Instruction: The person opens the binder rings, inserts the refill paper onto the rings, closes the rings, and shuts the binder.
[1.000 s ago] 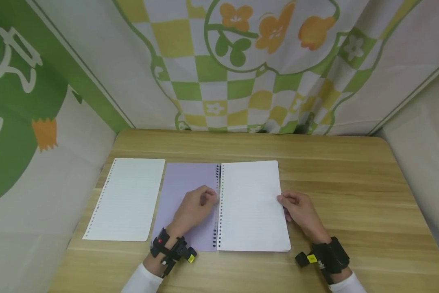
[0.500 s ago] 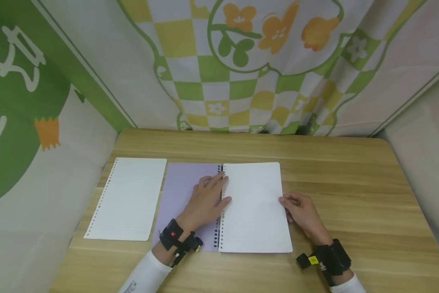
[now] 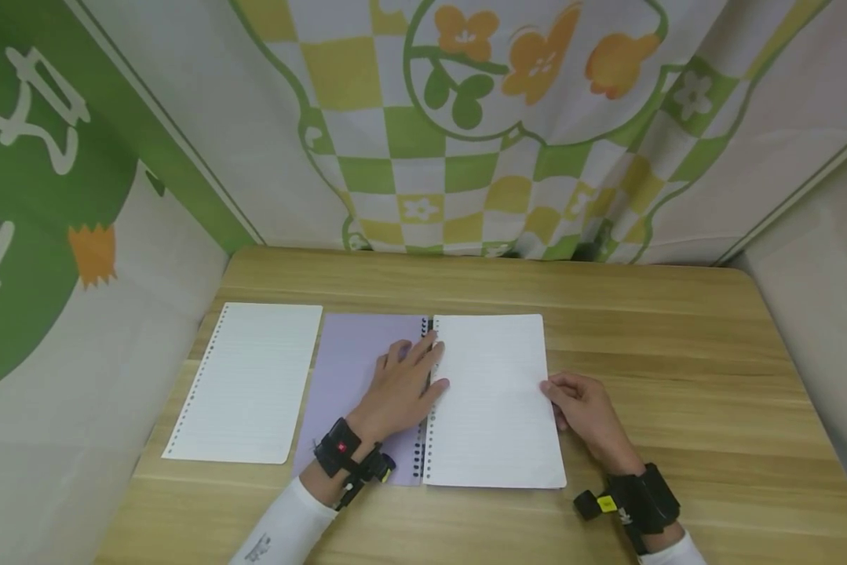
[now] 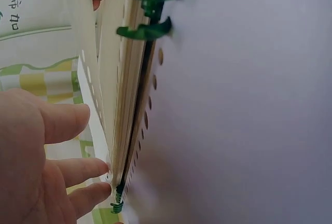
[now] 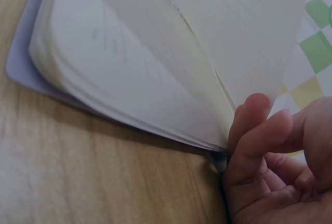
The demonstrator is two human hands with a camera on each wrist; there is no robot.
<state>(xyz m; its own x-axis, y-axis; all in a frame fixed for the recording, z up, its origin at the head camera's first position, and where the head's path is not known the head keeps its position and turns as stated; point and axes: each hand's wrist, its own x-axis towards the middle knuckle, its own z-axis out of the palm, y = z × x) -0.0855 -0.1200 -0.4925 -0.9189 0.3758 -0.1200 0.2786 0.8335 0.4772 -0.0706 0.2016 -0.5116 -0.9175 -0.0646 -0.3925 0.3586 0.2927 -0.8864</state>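
A ring-binder notebook lies open, its purple cover [image 3: 345,345] on the left and a lined loose-leaf sheet [image 3: 497,408] uppermost on the right. My left hand [image 3: 398,400] reaches over the cover, with extended fingertips at the sheet's punched edge beside the binding. Dark green binder rings [image 4: 150,29] show in the left wrist view; this sheet's punched edge stands apart from the thicker stack there. At the sheet's right edge my right hand [image 3: 585,412] pinches it between thumb and fingers. The right wrist view has the sheet [image 5: 238,27] raised above the other pages [image 5: 119,63].
Another punched lined sheet [image 3: 246,384] lies flat left of the notebook. The wooden table [image 3: 677,353] extends to the right, with a checked curtain [image 3: 465,173] hanging along its back edge. Each wrist carries a strapped camera.
My left hand has gone from curled fingers over the binding to spread fingers reaching the sheet's punched edge. The right hand keeps its hold on the right edge.
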